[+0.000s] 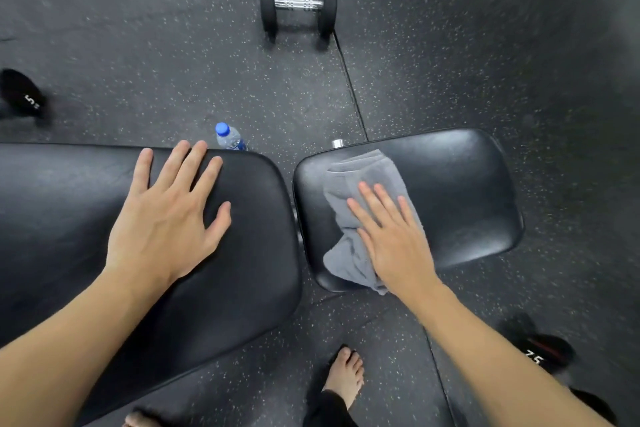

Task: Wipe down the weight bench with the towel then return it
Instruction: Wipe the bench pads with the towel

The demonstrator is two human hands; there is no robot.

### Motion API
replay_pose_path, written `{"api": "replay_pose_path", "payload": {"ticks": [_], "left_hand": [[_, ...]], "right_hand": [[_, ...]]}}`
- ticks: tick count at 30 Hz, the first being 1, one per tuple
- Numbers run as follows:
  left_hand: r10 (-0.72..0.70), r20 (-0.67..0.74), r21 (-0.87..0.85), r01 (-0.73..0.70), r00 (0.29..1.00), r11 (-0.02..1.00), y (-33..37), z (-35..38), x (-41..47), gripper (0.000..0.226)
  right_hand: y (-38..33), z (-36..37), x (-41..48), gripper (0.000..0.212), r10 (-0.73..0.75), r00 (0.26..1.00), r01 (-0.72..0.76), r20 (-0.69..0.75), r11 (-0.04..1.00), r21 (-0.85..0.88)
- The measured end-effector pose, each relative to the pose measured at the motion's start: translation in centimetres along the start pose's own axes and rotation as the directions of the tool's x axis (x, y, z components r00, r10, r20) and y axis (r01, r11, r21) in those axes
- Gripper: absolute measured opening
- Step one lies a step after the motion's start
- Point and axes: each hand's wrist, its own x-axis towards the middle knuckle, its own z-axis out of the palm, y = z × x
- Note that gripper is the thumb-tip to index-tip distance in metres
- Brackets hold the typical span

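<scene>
Wiping the seat pad — towel under my right palm.
My right hand (391, 239) is pressing flat, fingers spread, on the grey towel (360, 204) atop the weight bench (467, 191); left hand (166, 215), open, is bracing beside it — I'm favouring even pressure, overlapping strokes.

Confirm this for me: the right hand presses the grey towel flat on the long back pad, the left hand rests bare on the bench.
Wrong pad. In the head view the right hand presses the grey towel on the smaller seat pad. The left hand, bare, rests on the long back pad.
</scene>
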Motion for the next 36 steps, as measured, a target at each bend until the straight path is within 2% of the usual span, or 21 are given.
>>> {"api": "replay_pose_path", "payload": {"ticks": [4,6,8,10,14,17,19,21,26,28,30,36], "left_hand": [[-0.001,-0.018,0.000,0.001,1.000,1.000,0.2,0.1,0.0,0.070],[-0.003,-0.031,0.011,0.003,1.000,1.000,0.4,0.3,0.0,0.070],[-0.003,-0.039,0.019,0.004,0.999,1.000,0.3,0.5,-0.1,0.070],[0.006,-0.043,0.021,-0.005,0.999,1.000,0.3,0.5,-0.1,0.070],[0.012,-0.049,0.027,-0.010,0.999,1.000,0.2,0.6,-0.1,0.069],[0.022,-0.074,0.025,-0.020,0.997,0.999,-0.1,1.0,0.0,0.070],[0.020,-0.087,0.017,-0.018,0.996,1.000,-0.2,1.3,0.2,0.072],[0.007,-0.088,0.014,-0.006,0.996,1.000,-0.2,1.5,0.2,0.073],[-0.059,-0.080,-0.039,0.056,0.995,0.998,2.6,0.8,0.4,0.070],[-0.033,-0.035,-0.039,0.032,0.999,0.999,4.6,0.8,0.4,0.071],[0.018,-0.001,-0.008,-0.018,1.000,1.000,5.6,1.1,0.5,0.072],[-0.002,0.011,0.017,0.002,1.000,1.000,5.7,1.6,0.7,0.071]], "right_hand": [[6.3,-1.4,-1.9,0.055,0.258,0.966,-0.257,-0.011,0.966,0.037],[6.7,-2.2,-0.2,0.055,0.388,0.921,-0.384,-0.033,0.919,0.090],[4.7,-2.3,2.1,0.059,0.446,0.893,-0.436,-0.060,0.890,0.132],[0.8,-1.7,3.8,0.068,0.395,0.916,-0.386,-0.065,0.914,0.125],[-7.5,1.2,2.9,0.067,0.064,0.997,-0.068,0.041,0.991,0.112],[-6.7,2.3,-1.0,0.059,-0.090,0.995,0.087,0.047,0.994,0.061],[-2.9,2.2,-3.6,0.056,-0.016,1.000,0.016,0.010,1.000,-0.005],[1.5,1.2,-5.2,0.057,0.138,0.990,-0.139,-0.028,0.990,-0.035],[8.7,-2.0,-2.0,0.053,0.437,0.896,-0.432,-0.083,0.899,0.075],[9.4,-3.1,1.4,0.052,0.514,0.849,-0.501,-0.122,0.857,0.123],[9.0,-3.6,4.7,0.050,0.529,0.836,-0.513,-0.145,0.848,0.132],[1.4,-3.3,12.6,0.038,0.261,0.964,-0.259,-0.047,0.965,0.050]]}}
